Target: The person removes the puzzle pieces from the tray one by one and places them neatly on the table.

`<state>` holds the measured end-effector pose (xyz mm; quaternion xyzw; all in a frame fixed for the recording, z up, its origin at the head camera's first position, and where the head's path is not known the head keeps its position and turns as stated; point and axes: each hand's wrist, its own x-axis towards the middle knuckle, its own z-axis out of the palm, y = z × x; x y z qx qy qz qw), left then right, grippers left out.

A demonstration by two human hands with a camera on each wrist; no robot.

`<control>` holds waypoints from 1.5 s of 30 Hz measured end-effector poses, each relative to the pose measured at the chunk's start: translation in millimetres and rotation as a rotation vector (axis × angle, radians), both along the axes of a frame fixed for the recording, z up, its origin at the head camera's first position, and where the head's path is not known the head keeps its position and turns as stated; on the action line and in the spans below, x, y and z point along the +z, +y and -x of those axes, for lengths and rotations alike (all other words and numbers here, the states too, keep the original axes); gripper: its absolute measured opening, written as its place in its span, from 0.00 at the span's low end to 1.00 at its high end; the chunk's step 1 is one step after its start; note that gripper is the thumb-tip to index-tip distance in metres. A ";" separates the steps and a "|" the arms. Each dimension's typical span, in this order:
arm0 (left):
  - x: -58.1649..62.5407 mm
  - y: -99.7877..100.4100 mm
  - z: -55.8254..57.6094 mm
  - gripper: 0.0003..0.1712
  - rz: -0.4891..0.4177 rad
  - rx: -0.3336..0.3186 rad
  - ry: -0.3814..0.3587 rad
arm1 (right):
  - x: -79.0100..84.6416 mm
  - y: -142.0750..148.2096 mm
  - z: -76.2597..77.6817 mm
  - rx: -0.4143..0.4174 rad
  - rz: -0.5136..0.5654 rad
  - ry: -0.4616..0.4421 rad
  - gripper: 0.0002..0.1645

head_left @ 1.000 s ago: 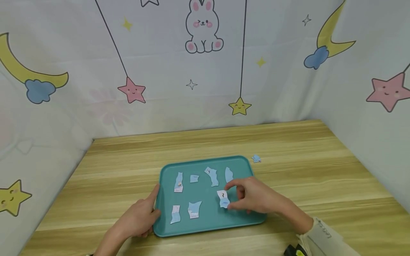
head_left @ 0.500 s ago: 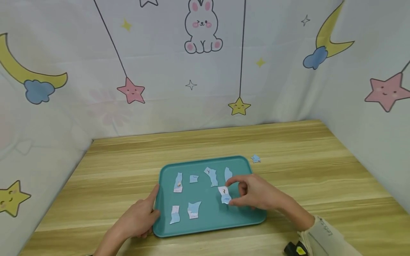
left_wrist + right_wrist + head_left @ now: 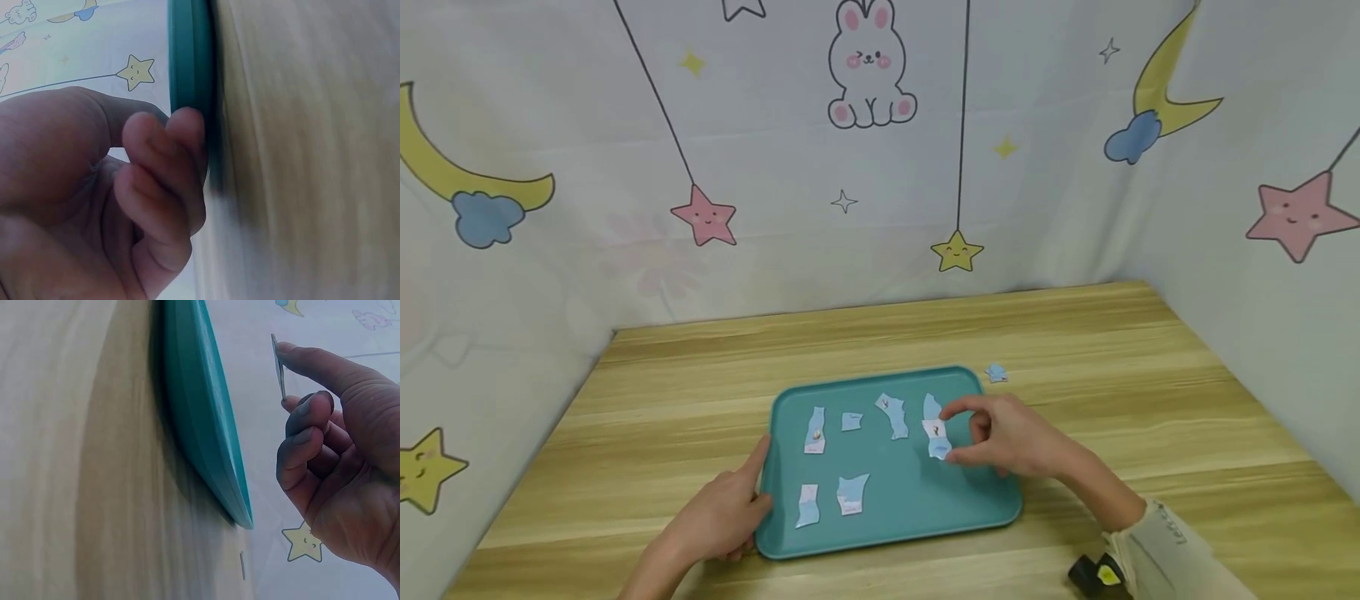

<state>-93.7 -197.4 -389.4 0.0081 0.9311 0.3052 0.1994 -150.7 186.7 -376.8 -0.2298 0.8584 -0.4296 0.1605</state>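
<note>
My right hand [image 3: 1011, 437] pinches a thin blue-and-white puzzle piece [image 3: 936, 438] by its side between thumb and index finger. The right wrist view shows that piece [image 3: 279, 372] edge-on, raised above the tray, with the other fingers curled below. It overlaps the lower end of a narrow light-blue piece [image 3: 932, 404] in the head view. A teal tray [image 3: 902, 512] bears several more irregular pieces, among them a curved one [image 3: 895, 415] and a wide one [image 3: 852, 493]. At the tray's left edge my left hand [image 3: 722, 510] holds the rim, its fingers curled against the side [image 3: 165, 169].
Beyond the tray's far right corner, a few small blue scraps [image 3: 997, 372] lie on the wood-grain table [image 3: 715, 358]. A white cloth [image 3: 790, 158] printed with a rabbit, stars and moons hangs around the table's back and sides.
My right hand has carried the pinched piece up and slightly right, from the tray's middle right toward the narrow light-blue piece. My left hand keeps its place at the rim.
</note>
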 end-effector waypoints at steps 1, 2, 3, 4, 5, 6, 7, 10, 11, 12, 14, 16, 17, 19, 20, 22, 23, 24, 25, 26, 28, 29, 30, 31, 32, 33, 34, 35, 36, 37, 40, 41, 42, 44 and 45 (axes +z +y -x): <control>-0.2 -0.2 0.0 0.47 0.000 0.000 0.000 | 0.2 1.0 0.9 -0.002 0.006 -0.002 0.30; -0.4 -0.4 0.0 0.47 0.001 0.000 -0.001 | 0.3 2.2 1.6 -0.006 0.009 0.001 0.30; -0.5 -0.5 0.0 0.47 -0.001 0.000 0.000 | 0.5 3.5 2.4 -0.011 0.013 0.004 0.30; -0.7 -0.6 0.0 0.47 -0.001 -0.001 0.000 | 0.5 4.8 3.3 -0.016 0.015 0.007 0.30; -0.9 -0.7 0.1 0.47 -0.003 -0.002 0.001 | 0.5 6.3 4.1 -0.023 0.018 0.008 0.30; -1.1 -0.9 0.1 0.47 -0.004 -0.004 0.002 | 0.3 7.9 4.9 -0.028 0.021 0.010 0.29; -1.3 -1.0 0.1 0.47 -0.006 -0.006 0.003 | 0.0 9.6 5.7 -0.035 0.022 0.012 0.29; -2.1 -1.9 -0.5 0.48 -0.016 -0.014 0.005 | -0.5 14.8 7.7 -0.055 0.028 0.013 0.29; -2.4 -2.2 -0.8 0.48 -0.020 -0.018 0.007 | -0.6 16.6 8.1 -0.061 0.029 0.015 0.30; -2.7 -2.4 -0.9 0.48 -0.022 -0.020 0.009 | -0.4 18.4 8.7 -0.066 0.029 0.018 0.30; -3.0 -2.8 -1.1 0.48 -0.028 -0.025 0.009 | 0.0 22.0 9.9 -0.077 0.026 0.024 0.30; -3.1 -2.9 -1.0 0.48 -0.027 -0.027 0.007 | 0.4 25.5 11.2 -0.085 0.024 0.028 0.30; -3.0 -2.9 -1.0 0.48 -0.025 -0.027 0.005 | 0.5 27.1 11.9 -0.089 0.022 0.032 0.30; -2.7 -2.7 -0.9 0.48 -0.023 -0.026 -0.004 | 0.5 30.4 13.1 -0.097 0.017 0.034 0.30; -2.4 -2.6 -1.0 0.48 -0.022 -0.024 -0.009 | 0.2 32.1 13.6 -0.100 0.018 0.033 0.30; -2.0 -2.2 -1.1 0.48 -0.019 -0.020 -0.017 | -0.1 35.7 14.3 -0.110 0.018 0.031 0.30; -1.7 -2.0 -1.2 0.48 -0.018 -0.018 -0.021 | -0.1 37.6 14.6 -0.116 0.016 0.031 0.30; -1.4 -1.9 -1.3 0.48 -0.018 -0.016 -0.025 | 0.0 39.5 15.0 -0.121 0.015 0.031 0.30; -1.2 -1.7 -1.4 0.48 -0.019 -0.015 -0.027 | -0.1 41.6 15.6 -0.128 0.015 0.030 0.31; -0.9 -1.6 -1.4 0.48 -0.019 -0.013 -0.029 | 0.1 43.7 16.2 -0.136 0.016 0.027 0.31; -0.5 -1.5 -1.1 0.48 -0.020 -0.015 -0.026 | 0.4 47.8 17.7 -0.152 0.015 0.027 0.32; -0.4 -1.5 -0.9 0.48 -0.021 -0.016 -0.023 | 0.4 49.9 18.6 -0.158 0.011 0.028 0.32; -0.4 -1.6 -0.6 0.48 -0.021 -0.017 -0.020 | 0.3 51.9 19.5 -0.165 0.007 0.028 0.32; -0.4 -1.7 -0.3 0.48 -0.023 -0.017 -0.016 | 0.0 54.1 20.4 -0.170 0.004 0.028 0.32; -0.5 -1.8 -0.1 0.48 -0.025 -0.018 -0.013 | 0.0 56.1 21.1 -0.174 0.000 0.029 0.32; -0.6 -1.9 0.2 0.48 -0.026 -0.020 -0.010 | -0.3 58.2 21.8 -0.176 -0.004 0.031 0.31; -0.7 -2.1 0.3 0.48 -0.029 -0.021 -0.008 | -0.7 60.2 22.4 -0.182 -0.009 0.031 0.31; -0.8 -2.3 0.4 0.48 -0.030 -0.021 -0.008 | -1.1 62.4 23.1 -0.185 -0.012 0.030 0.31; -0.8 -2.4 0.5 0.48 -0.031 -0.021 -0.010 | -1.4 64.3 23.5 -0.192 -0.015 0.027 0.30; -0.8 -2.6 0.5 0.48 -0.033 -0.021 -0.013 | -1.7 66.5 24.1 -0.194 -0.016 0.028 0.31; -0.9 -2.9 0.8 0.48 -0.033 -0.023 -0.018 | -2.3 73.0 26.0 -0.207 -0.023 0.031 0.31; -0.9 -2.9 0.8 0.48 -0.032 -0.024 -0.019 | -2.6 75.2 26.7 -0.207 -0.022 0.034 0.31; -0.9 -3.0 0.8 0.48 -0.031 -0.024 -0.019 | -2.7 77.1 27.3 -0.208 -0.022 0.036 0.32; -0.9 -2.9 0.8 0.48 -0.032 -0.026 -0.019 | -3.2 81.1 28.6 -0.207 -0.026 0.042 0.32; -0.9 -2.8 0.7 0.48 -0.032 -0.025 -0.020 | -3.7 82.9 29.4 -0.210 -0.029 0.040 0.32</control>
